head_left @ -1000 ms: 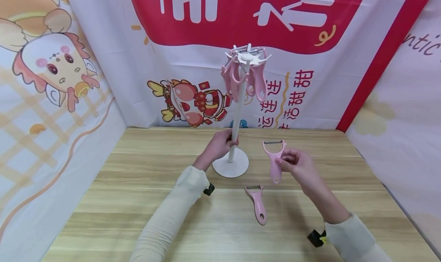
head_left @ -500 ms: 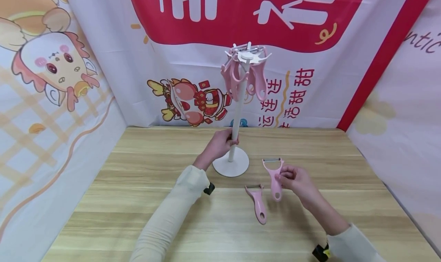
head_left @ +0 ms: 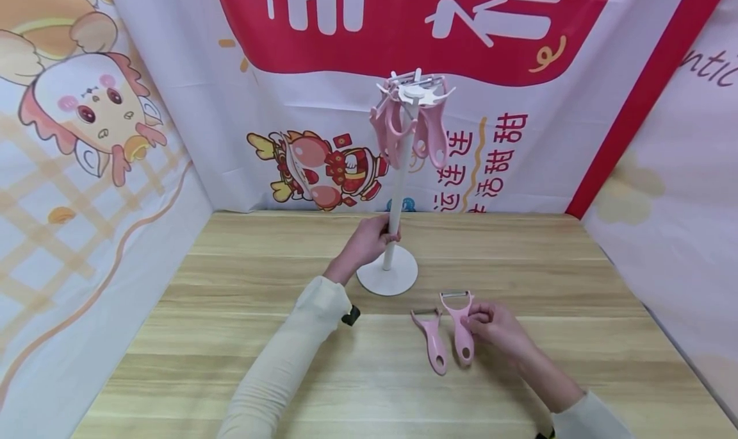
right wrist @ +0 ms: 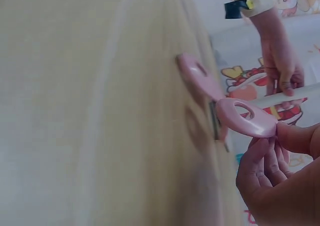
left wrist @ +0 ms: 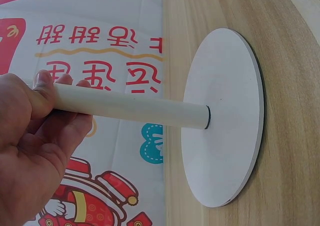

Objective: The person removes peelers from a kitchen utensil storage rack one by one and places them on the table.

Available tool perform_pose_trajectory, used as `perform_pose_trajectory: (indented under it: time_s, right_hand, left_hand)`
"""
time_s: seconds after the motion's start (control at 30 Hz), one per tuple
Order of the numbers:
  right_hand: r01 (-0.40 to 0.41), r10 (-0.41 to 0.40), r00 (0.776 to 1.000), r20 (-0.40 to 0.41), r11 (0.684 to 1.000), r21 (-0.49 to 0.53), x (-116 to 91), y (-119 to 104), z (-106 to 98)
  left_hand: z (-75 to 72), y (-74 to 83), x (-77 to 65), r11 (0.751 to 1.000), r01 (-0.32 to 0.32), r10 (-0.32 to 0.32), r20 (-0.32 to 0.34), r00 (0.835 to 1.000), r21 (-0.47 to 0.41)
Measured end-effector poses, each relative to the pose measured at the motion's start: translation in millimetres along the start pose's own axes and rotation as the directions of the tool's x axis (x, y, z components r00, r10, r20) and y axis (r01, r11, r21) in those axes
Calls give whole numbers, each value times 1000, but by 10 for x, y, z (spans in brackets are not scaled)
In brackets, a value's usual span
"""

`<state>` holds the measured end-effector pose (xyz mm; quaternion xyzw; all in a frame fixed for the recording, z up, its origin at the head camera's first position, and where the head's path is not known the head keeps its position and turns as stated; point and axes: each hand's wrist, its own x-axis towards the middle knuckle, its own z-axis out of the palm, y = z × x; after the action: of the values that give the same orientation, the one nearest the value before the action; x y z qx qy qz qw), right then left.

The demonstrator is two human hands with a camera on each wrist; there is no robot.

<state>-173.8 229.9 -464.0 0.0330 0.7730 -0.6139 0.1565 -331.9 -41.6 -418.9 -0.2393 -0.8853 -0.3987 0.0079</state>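
Note:
My left hand point(head_left: 369, 239) grips the white pole of a stand point(head_left: 398, 189) low down, just above its round base point(left wrist: 225, 121). Several pink peelers point(head_left: 435, 134) hang from the hooks at the stand's top. Between thumb and fingers, my right hand point(head_left: 500, 329) pinches the handle of another pink peeler point(head_left: 463, 338), blade end pointing away from me. In the right wrist view this held peeler point(right wrist: 245, 120) shows its holed handle end near the table. Just left of it, a second pink peeler point(head_left: 434, 344) lies on the table.
The wood-grain table point(head_left: 277, 234) carries the stand near its back edge. Printed cloth walls point(head_left: 334, 99) rise behind the table and on both sides.
My right hand has brought its peeler down and toward me, to beside the peeler lying on the table. The left hand has kept its grip on the pole.

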Motion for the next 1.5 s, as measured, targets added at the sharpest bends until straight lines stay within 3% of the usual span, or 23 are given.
perform_pose_trajectory:
  time_s: [0.5, 0.73, 0.93, 1.27, 1.5]
  right_hand:
    - [-101, 94, 992, -87, 991, -82, 80, 156, 37]
    - [-69, 54, 994, -96, 985, -159, 87, 179, 33]
    - [-74, 39, 991, -127, 957, -282, 80, 210, -1]
    - [18, -64, 994, -87, 891, -454, -18, 177, -42]
    - [152, -185, 982, -30, 881, -448, -47, -163, -217]
  left_hand:
    - [-23, 28, 21, 1000, -9, 9, 0, 1000, -13]
    - [-30, 39, 24, 1000, -11, 10, -19, 1000, -5]
    - [-32, 39, 17, 1000, 5, -5, -5, 1000, -16]
    - [-11, 30, -4, 1000, 9, -9, 5, 1000, -19]
    - [-9, 36, -6, 1000, -5, 4, 11, 1000, 5]
